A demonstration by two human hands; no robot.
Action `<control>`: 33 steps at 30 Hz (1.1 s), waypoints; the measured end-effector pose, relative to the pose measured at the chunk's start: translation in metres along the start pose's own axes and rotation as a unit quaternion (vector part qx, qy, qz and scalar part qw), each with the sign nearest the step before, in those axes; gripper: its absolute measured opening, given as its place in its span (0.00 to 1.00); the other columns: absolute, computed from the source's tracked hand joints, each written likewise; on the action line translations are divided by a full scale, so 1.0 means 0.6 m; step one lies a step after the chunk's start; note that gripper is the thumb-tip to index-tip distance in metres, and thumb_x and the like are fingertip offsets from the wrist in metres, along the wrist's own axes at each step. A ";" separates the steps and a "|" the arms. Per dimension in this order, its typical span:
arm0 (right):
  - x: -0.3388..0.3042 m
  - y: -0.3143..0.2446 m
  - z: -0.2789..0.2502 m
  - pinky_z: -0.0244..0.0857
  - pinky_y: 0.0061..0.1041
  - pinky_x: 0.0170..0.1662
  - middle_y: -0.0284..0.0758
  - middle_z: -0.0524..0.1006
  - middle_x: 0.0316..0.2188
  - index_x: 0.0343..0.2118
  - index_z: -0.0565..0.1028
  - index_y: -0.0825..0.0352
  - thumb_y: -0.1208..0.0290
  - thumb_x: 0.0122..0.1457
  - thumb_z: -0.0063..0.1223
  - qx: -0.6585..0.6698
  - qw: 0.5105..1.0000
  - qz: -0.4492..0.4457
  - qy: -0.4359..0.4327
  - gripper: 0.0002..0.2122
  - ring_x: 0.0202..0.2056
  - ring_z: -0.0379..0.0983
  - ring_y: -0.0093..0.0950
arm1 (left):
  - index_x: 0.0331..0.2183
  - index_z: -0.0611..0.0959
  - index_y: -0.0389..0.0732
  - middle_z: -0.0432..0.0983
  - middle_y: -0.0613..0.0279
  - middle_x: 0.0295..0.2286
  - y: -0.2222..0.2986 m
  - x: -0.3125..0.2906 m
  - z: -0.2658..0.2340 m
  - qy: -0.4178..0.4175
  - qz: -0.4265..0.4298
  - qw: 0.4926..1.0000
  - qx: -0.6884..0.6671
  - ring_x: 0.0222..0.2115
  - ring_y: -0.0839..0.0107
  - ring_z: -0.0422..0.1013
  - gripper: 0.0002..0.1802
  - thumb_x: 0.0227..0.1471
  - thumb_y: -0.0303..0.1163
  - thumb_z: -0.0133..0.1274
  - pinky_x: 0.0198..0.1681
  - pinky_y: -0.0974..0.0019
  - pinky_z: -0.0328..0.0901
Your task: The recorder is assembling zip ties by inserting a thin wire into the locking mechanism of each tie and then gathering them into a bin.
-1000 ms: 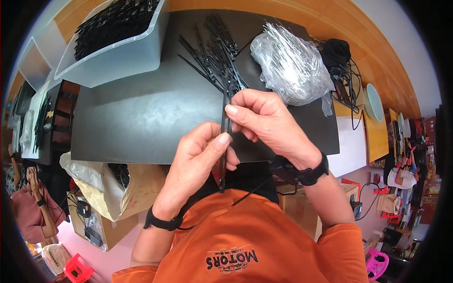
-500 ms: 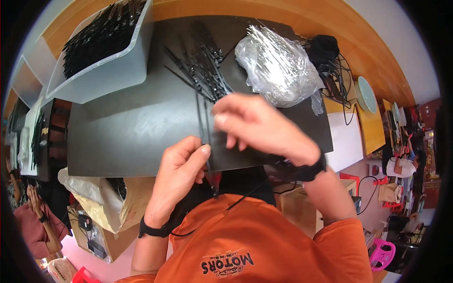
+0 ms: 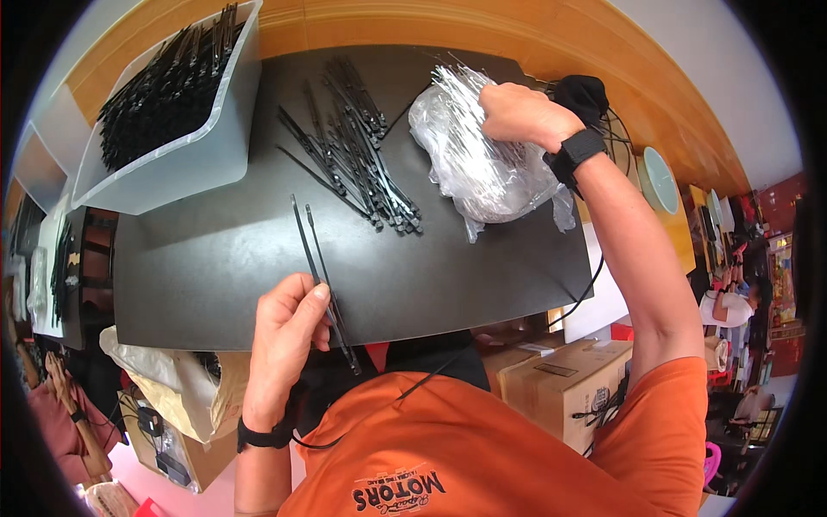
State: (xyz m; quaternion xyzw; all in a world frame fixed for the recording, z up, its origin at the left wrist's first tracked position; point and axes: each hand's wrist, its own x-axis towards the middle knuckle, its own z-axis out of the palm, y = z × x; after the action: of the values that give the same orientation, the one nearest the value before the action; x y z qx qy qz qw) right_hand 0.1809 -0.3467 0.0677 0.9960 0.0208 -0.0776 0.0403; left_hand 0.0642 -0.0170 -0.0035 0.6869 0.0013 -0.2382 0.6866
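Observation:
My left hand (image 3: 293, 323) is closed at the table's near edge. Thumb and fingers pinch slender black strips (image 3: 311, 250); two long ends point up and away over the table, and the lower ends hang past its edge. At the far right, my right hand (image 3: 524, 115) reaches over a clear plastic bag (image 3: 495, 202) full of thin, shiny silver strips (image 3: 469, 129). Its fingers are curled in at the upper ends of these strips; the fingertips are partly hidden. A loose pile of black strips (image 3: 357, 159) lies between the bag and the bin.
A translucent plastic bin (image 3: 198, 159) packed with black strips stands at the far left of the dark table (image 3: 207, 284). Beyond the bag lie a black cloth-like thing (image 3: 580, 97) and cables. A pale green bowl (image 3: 659, 179) is farther right. Cardboard boxes (image 3: 560, 388) stand below.
My right hand has moved from beside the left hand, up and right to the silver strips in the bag. My left hand, still holding black strips, has shifted slightly left and down.

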 end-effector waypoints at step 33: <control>-0.038 0.023 0.009 0.53 0.27 0.21 0.36 0.64 0.12 0.15 0.68 0.75 0.69 0.43 0.47 0.318 0.947 0.040 0.026 0.11 0.17 0.59 0.23 | 0.22 0.73 0.39 0.65 0.72 0.15 -0.008 0.002 0.006 0.016 -0.004 0.999 0.027 0.15 0.84 0.61 0.14 0.55 0.36 0.50 0.18 0.78 0.58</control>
State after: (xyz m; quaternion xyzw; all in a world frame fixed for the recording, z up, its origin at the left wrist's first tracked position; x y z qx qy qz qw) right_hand 0.1584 -0.3614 0.0672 0.9588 -0.0439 -0.0522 -0.2757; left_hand 0.0625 -0.0208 -0.0080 0.7090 0.0092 -0.2300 0.6666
